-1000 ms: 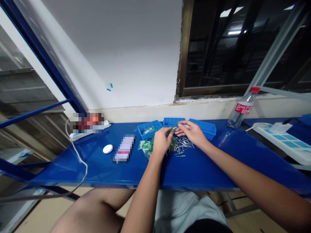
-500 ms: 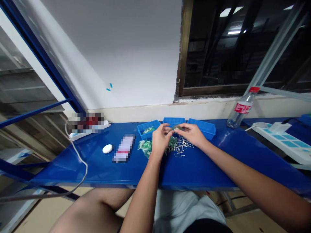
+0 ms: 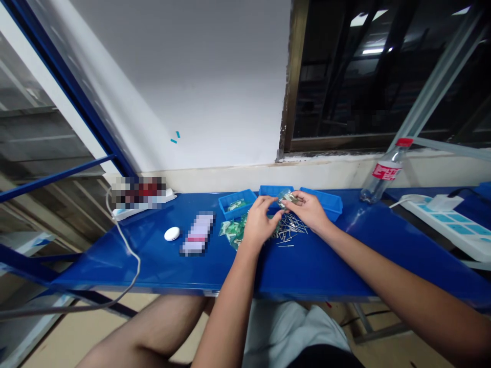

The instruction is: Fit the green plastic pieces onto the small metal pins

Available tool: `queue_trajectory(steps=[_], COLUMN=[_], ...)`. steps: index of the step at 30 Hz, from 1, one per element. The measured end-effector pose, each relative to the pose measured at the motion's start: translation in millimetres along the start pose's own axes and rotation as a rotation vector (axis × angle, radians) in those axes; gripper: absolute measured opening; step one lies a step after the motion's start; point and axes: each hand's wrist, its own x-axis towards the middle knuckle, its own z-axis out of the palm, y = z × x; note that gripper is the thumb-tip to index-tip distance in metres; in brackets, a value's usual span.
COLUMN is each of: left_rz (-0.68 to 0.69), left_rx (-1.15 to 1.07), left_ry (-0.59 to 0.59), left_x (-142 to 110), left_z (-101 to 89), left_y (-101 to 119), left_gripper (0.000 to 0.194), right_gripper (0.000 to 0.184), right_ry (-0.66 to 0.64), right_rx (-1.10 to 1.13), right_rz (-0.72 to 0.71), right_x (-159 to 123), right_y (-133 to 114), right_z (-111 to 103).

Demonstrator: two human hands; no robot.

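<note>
A small clear plastic bag (image 3: 286,196) is pinched in my right hand (image 3: 311,210), raised over the blue table. What lies inside it is too small to make out. My left hand (image 3: 260,221) is just left of the bag, its thumb and fingers apart with nothing visible between them. Beneath my hands is a loose heap of thin metal pins (image 3: 292,227) that look like blind rivets. Greenish clear plastic bags (image 3: 231,231) lie left of the heap, partly hidden by my left hand.
Behind my hands stand a left blue bin (image 3: 226,207) with small packets, a middle blue bin (image 3: 276,189) and a right blue bin (image 3: 333,207). Also here are a white round case (image 3: 172,234), a blurred phone-like object (image 3: 198,233), a bottle (image 3: 386,171) and a power strip (image 3: 452,225).
My left hand has come off the bag and its fingers have spread. The bag stays in my right hand and now shows more fully. The camera view has shifted slightly.
</note>
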Motion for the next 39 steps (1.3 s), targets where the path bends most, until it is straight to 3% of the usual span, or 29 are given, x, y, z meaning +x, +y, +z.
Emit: queue_trajectory(steps=[3, 7, 14, 21, 25, 33, 39], left_rz=[0.019, -0.025, -0.082, -0.195, -0.194, -0.165, -0.223], left_rx=[0.013, 0.036, -0.041, -0.166, -0.15, 0.139, 0.373], left_ry=[-0.052, -0.017, -0.022, -0.003, 0.024, 0.013, -0.085], left_x=[-1, 0, 1, 1, 1, 5, 38], left_z=[1.9, 0.3, -6.0, -1.7, -2.5, -6.8, -11.5], left_y=[-2, -7, -5, -6, -8, -6, 2], left_gripper=[0.036, 0.021, 0.017, 0.032, 0.027, 0.018, 0.019], right_gripper=[0.047, 0.054, 0.046, 0.04, 0.043, 0.053, 0.049], right_ry=[-0.095, -0.169, -0.073, -0.146, -0.082, 0.181, 0.176], right_rx=[0.047, 0.123, -0.138, -0.016, 0.024, -0.094, -0.255], right_rz=[0.019, 0.053, -0.1, -0.019, -0.013, -0.165, -0.191], right_x=[-3, -6, -3, -1, 2, 23, 47], right_y=[-3, -10, -4, 3, 1, -4, -23], right_z=[3, 8, 4, 3, 2, -32, -65])
